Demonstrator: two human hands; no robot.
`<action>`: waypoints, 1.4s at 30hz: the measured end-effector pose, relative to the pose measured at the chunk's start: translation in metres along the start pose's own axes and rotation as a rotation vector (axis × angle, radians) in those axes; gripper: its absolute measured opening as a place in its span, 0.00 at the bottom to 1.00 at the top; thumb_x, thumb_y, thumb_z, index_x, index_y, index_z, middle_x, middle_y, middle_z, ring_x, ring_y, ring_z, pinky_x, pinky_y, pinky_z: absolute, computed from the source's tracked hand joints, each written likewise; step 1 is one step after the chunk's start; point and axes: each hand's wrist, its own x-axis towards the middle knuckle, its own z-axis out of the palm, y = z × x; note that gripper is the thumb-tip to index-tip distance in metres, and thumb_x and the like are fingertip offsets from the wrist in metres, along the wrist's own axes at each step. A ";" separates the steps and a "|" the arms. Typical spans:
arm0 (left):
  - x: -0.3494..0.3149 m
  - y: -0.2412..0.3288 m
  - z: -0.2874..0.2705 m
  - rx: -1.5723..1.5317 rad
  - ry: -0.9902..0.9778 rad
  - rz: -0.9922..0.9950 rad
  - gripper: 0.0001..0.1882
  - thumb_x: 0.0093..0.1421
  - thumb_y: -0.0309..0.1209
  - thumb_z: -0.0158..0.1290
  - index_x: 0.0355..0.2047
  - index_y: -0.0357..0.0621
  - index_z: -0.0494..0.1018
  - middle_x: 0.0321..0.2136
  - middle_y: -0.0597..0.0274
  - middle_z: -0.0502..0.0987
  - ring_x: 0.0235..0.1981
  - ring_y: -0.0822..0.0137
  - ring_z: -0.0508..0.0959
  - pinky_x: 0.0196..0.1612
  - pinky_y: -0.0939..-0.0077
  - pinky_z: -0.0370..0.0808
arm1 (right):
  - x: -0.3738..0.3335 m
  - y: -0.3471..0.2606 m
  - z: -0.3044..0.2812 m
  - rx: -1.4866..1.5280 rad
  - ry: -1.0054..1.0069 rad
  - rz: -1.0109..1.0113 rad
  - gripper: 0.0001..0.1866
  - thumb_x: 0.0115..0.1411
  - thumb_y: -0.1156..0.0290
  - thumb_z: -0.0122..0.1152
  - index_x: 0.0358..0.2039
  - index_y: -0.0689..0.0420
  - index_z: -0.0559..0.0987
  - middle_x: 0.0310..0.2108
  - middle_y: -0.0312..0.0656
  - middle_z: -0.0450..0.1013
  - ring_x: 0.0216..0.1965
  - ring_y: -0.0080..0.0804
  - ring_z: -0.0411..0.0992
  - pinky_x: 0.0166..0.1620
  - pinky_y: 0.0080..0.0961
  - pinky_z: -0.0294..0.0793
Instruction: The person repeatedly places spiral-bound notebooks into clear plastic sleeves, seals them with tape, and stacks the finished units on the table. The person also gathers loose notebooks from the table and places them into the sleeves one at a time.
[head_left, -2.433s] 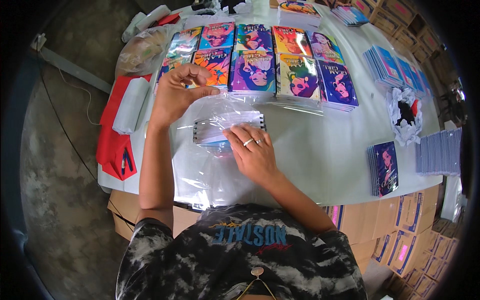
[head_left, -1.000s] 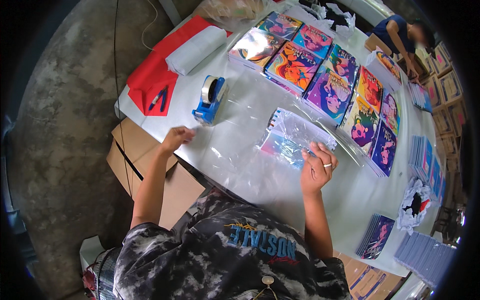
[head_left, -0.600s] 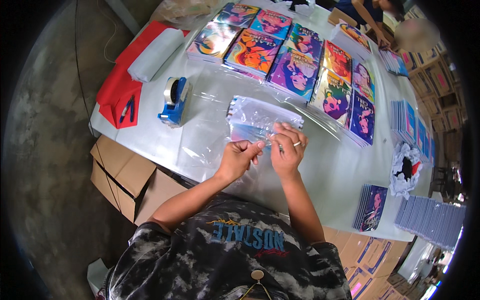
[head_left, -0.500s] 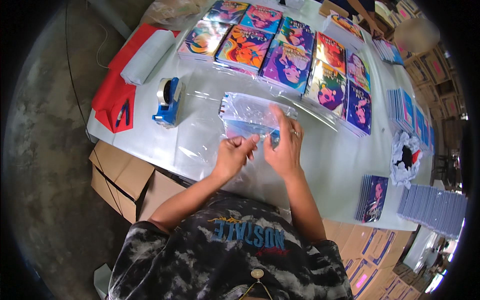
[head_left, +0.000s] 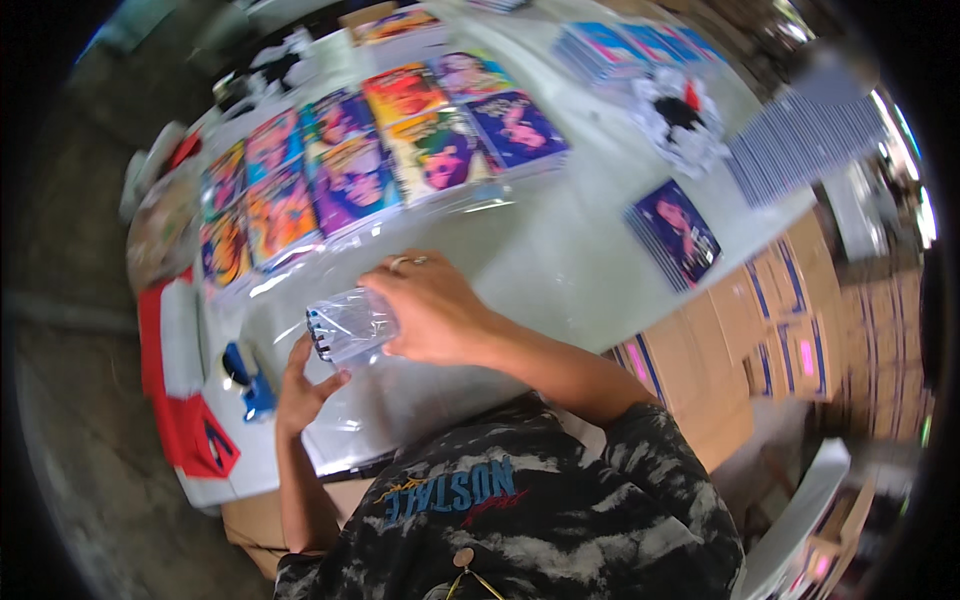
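Note:
A stack of spiral-bound notebooks in clear plastic wrap [head_left: 352, 326] is at the near left of the table, in front of me. Around its right end my right hand [head_left: 432, 308] is closed, thumb on the near side and fingers on the far side. My left hand [head_left: 306, 392] is by the stack's left end with thumb and fingers spread; its fingertips come close to the bound edge, and whether they touch is unclear. To the left of that hand stands a blue tape dispenser [head_left: 254, 388].
Rows of stacked colourful notebooks [head_left: 350, 180] cover the far part of the table. A small dark stack [head_left: 676, 232] lies to the right, near crumpled white plastic [head_left: 680, 120] and a long notebook row [head_left: 800, 145]. A white roll [head_left: 181, 335] rests on red material [head_left: 196, 445]. Cardboard boxes [head_left: 690, 370] stand below.
My view has swung to the right. My right hand has gone from working at the plastic to gripping the wrapped stack's right end. My left hand has opened and shifted to its left end.

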 end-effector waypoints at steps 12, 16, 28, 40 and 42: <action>0.224 0.296 0.281 0.026 -0.126 1.307 0.28 0.34 0.30 0.66 0.41 0.47 0.73 0.39 0.63 0.74 0.42 0.62 0.73 0.42 0.70 0.73 | -0.265 0.185 -0.196 -0.468 0.900 0.460 0.34 0.37 0.92 0.56 0.49 0.58 0.69 0.50 0.47 0.67 0.56 0.46 0.62 0.58 0.36 0.59; 0.258 0.226 0.420 0.192 -0.147 1.309 0.28 0.39 0.32 0.63 0.44 0.51 0.71 0.46 0.67 0.71 0.48 0.63 0.69 0.44 0.70 0.72 | -0.316 0.272 -0.144 -0.564 0.773 0.643 0.32 0.40 0.93 0.50 0.50 0.59 0.68 0.52 0.50 0.66 0.59 0.48 0.58 0.59 0.37 0.58; 0.335 0.113 0.338 0.779 0.307 0.629 0.27 0.55 0.37 0.54 0.55 0.47 0.64 0.50 0.50 0.69 0.51 0.49 0.68 0.52 0.58 0.64 | -0.226 0.244 -0.070 -0.374 1.213 0.378 0.20 0.51 0.82 0.51 0.47 0.66 0.69 0.49 0.52 0.67 0.53 0.49 0.63 0.56 0.41 0.58; 0.356 0.164 0.180 0.469 -0.086 0.055 0.30 0.57 0.49 0.51 0.48 0.33 0.68 0.41 0.46 0.76 0.42 0.58 0.77 0.45 0.66 0.72 | -0.116 0.199 -0.140 0.139 0.450 0.918 0.11 0.48 0.73 0.65 0.32 0.63 0.77 0.27 0.40 0.72 0.27 0.24 0.67 0.34 0.19 0.66; 0.369 0.117 0.203 0.640 -0.100 -0.321 0.45 0.51 0.58 0.53 0.56 0.32 0.58 0.54 0.37 0.64 0.54 0.46 0.67 0.52 0.53 0.66 | -0.128 0.186 -0.133 0.168 0.634 0.895 0.09 0.50 0.75 0.63 0.32 0.64 0.76 0.27 0.39 0.72 0.28 0.23 0.67 0.36 0.18 0.66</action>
